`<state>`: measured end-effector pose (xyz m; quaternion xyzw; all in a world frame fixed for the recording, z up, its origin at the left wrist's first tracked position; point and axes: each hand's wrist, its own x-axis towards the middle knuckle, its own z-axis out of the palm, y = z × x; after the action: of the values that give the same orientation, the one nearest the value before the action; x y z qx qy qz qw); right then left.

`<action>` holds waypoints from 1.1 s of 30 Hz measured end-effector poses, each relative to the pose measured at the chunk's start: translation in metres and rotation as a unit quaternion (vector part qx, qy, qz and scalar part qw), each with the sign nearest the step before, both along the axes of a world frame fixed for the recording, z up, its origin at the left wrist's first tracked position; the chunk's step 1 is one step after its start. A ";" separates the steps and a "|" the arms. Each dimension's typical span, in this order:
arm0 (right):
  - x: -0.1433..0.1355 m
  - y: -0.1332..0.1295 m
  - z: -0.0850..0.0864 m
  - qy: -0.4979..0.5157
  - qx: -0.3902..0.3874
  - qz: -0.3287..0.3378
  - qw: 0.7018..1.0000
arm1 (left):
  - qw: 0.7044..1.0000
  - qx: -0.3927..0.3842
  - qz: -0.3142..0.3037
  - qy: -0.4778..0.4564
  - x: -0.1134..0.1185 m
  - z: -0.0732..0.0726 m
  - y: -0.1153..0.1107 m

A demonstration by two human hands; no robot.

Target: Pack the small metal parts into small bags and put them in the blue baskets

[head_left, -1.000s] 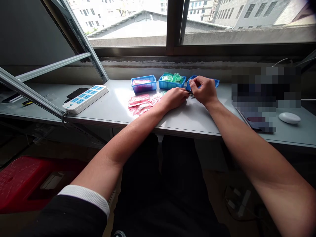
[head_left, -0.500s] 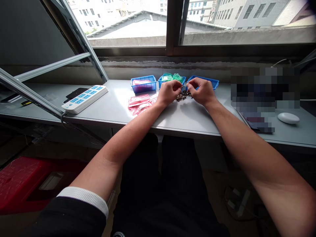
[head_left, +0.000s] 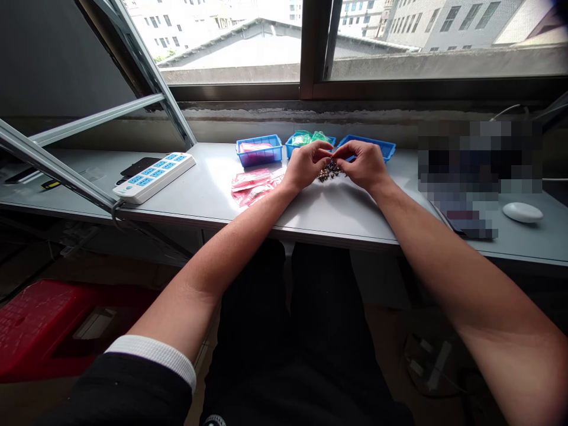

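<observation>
My left hand (head_left: 306, 165) and my right hand (head_left: 364, 164) meet fingertip to fingertip above a small pile of dark metallic pieces (head_left: 327, 173) on the white table. The fingers of both hands are pinched; what lies between them is too small to name. Behind my left hand is a blue basket with green plastic bags (head_left: 303, 138). Another blue basket (head_left: 377, 144) stands behind my right hand, its inside mostly hidden. Red-pink plastic bags (head_left: 252, 184) lie flat to the left of my left hand.
A blue basket (head_left: 260, 157) with pink bags stands at the back left. Further left are a white power strip (head_left: 155, 177) and a metal frame (head_left: 95, 118). A white mouse (head_left: 522, 212) lies right, beside a blurred-out area. A red stool (head_left: 39, 325) is below left.
My two hands have come together, so their fingertips now touch or nearly touch above the pile. The view has shifted very slightly.
</observation>
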<state>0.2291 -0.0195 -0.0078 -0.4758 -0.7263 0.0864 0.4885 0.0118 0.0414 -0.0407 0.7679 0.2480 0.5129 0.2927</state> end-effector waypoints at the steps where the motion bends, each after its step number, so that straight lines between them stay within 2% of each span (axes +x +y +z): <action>1: 0.000 0.000 0.000 -0.010 0.004 -0.002 1.000 | 1.000 0.000 0.001 0.000 -0.001 0.000 0.000; 7: -0.002 -0.002 -0.002 -0.044 0.043 0.002 0.998 | 1.000 -0.009 0.013 -0.006 -0.001 -0.001 0.006; 12: -0.007 -0.004 -0.001 -0.041 0.033 0.009 0.999 | 1.000 -0.019 0.011 -0.014 0.000 0.001 0.005; 17: -0.011 -0.009 0.006 -0.034 0.029 -0.014 0.999 | 0.998 -0.009 0.056 0.000 -0.002 0.010 -0.005; 20: -0.012 -0.014 0.009 -0.043 0.016 -0.025 0.999 | 0.998 -0.012 0.058 0.021 -0.002 0.013 -0.009; 23: -0.012 -0.016 0.010 -0.053 0.020 -0.027 0.998 | 0.999 -0.027 0.041 0.022 -0.002 0.012 -0.010; 27: -0.012 -0.015 0.009 -0.050 0.018 0.004 0.999 | 0.999 -0.046 0.028 -0.005 -0.001 0.010 -0.007; 33: -0.012 -0.012 0.005 -0.028 0.007 -0.011 1.000 | 0.997 -0.030 0.067 0.008 -0.003 0.010 -0.004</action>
<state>0.2171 -0.0315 -0.0026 -0.4822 -0.7350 0.0630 0.4726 0.0084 0.0373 -0.0309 0.7446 0.3165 0.5175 0.2786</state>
